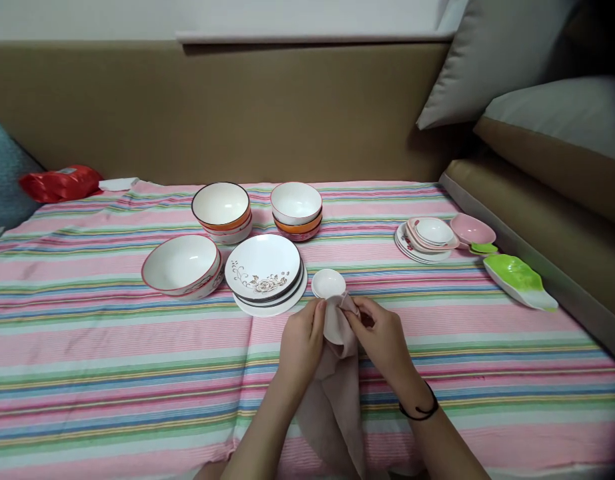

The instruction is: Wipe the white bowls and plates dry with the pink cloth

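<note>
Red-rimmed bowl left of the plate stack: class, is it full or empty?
Empty: the red-rimmed bowl stands upright, and its white inside shows bare down to the bottom.

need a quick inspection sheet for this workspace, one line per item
surface: striped cloth spread flat
things: small dish and pink cloth, held between both hands
clutter: stacked bowls, plate stack, white saucer, green leaf dish, red bag
hands: left hand grips the dish; right hand pinches the cloth against it
cables: nothing seen
surroundings: tan padded wall, cushions
</note>
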`<state>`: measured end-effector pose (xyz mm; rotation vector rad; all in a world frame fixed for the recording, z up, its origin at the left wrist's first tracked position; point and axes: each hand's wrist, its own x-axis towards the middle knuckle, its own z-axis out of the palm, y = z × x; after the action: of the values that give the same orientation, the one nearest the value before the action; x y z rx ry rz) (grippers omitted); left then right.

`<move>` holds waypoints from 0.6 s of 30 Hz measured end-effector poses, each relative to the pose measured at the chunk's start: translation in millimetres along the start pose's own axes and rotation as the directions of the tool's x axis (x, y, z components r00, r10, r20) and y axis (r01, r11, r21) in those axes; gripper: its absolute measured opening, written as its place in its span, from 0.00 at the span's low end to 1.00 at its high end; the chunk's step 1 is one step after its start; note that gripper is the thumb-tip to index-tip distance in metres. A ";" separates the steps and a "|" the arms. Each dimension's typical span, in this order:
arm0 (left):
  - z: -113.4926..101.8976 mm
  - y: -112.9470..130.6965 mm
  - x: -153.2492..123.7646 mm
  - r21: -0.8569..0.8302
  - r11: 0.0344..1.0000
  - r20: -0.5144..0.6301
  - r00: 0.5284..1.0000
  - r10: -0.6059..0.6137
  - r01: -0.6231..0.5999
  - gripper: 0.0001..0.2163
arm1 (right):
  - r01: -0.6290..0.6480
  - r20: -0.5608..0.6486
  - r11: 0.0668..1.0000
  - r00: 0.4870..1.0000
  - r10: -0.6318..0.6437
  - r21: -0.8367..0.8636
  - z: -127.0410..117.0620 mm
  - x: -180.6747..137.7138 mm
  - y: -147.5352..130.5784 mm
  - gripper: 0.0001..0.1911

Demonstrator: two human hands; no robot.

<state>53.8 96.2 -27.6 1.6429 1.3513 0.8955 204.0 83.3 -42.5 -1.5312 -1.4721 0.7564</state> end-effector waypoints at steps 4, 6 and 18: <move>0.6 1.2 0.2 -0.109 0.994 -0.038 0.999 -0.030 0.025 0.17 | -0.059 -0.086 0.998 0.995 0.057 -0.023 0.9 -0.2 -2.7 0.14; 2.5 2.3 0.3 -0.153 0.986 -0.033 0.997 -0.074 0.068 0.17 | -0.096 -0.168 0.995 0.981 0.094 -0.004 0.0 1.6 -3.5 0.16; 1.4 -4.5 -1.9 0.094 0.995 -0.042 0.999 -0.025 0.029 0.13 | -0.053 -0.167 0.999 0.985 0.051 -0.004 8.8 3.8 -4.1 0.13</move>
<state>52.8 94.5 -32.4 1.6819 1.4605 0.8650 194.9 88.3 -42.3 -1.6043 -1.3175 0.6364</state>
